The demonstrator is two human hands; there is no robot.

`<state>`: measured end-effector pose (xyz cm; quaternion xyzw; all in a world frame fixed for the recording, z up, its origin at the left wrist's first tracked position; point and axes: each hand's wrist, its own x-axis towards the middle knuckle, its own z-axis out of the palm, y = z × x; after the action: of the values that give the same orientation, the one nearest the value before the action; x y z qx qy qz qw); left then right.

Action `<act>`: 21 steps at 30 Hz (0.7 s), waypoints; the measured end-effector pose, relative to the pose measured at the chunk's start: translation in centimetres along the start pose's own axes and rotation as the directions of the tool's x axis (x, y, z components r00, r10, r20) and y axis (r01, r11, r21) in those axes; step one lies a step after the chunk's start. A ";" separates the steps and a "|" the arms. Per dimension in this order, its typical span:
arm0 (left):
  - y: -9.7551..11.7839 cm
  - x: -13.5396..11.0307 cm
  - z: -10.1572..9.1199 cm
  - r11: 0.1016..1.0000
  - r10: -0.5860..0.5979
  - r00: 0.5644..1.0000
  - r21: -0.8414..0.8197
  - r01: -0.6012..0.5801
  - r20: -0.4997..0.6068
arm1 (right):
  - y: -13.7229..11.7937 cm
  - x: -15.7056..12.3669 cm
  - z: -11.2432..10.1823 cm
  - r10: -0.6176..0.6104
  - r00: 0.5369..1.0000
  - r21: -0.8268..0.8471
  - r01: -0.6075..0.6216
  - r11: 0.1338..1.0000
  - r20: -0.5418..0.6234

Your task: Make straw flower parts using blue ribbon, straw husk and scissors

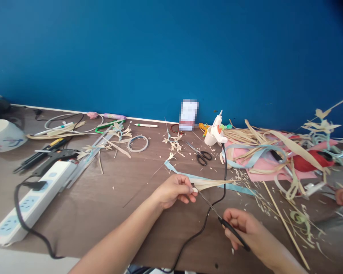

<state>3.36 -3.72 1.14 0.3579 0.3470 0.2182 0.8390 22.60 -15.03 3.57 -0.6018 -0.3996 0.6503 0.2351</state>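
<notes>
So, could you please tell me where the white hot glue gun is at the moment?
The white hot glue gun stands at the back of the brown table, right of centre, between the black-handled scissors and the pile of tan leaf strips.

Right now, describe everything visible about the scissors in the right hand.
The scissors have slim silvery blades and black handles. The right hand grips the handles, one loop poking out past the fingers. They lie slanted, tips pointing up and left to the end of a pale dried leaf strip pinched by the left hand. The blades look nearly closed. They sit just above the brown table, beside a black cord.
</notes>
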 end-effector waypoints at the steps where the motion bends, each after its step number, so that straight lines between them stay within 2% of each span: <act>1: 0.0 0.0 0.0 1.000 -0.020 1.000 -0.011 0.020 0.008 | 0.1 0.1 0.0 0.001 1.000 -0.008 -0.001 1.000 0.004; 5: 0.1 -0.1 -0.1 0.997 -0.067 0.997 -0.031 0.068 0.022 | 0.2 0.2 -0.3 0.011 1.000 -0.038 -0.010 0.999 0.017; 12: 0.2 -0.2 -0.2 0.996 -0.090 0.995 -0.023 0.091 0.052 | 0.4 0.2 -0.5 -0.006 0.996 0.012 0.005 1.000 0.088; 21: 0.1 -0.2 -0.2 0.995 -0.097 0.994 -0.018 0.098 0.059 | 0.6 0.0 -0.4 0.015 0.998 -0.007 -0.014 1.000 0.056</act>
<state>3.11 -3.70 1.22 0.3380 0.3374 0.1700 0.8620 23.12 -15.31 3.12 -0.5870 -0.4040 0.6672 0.2169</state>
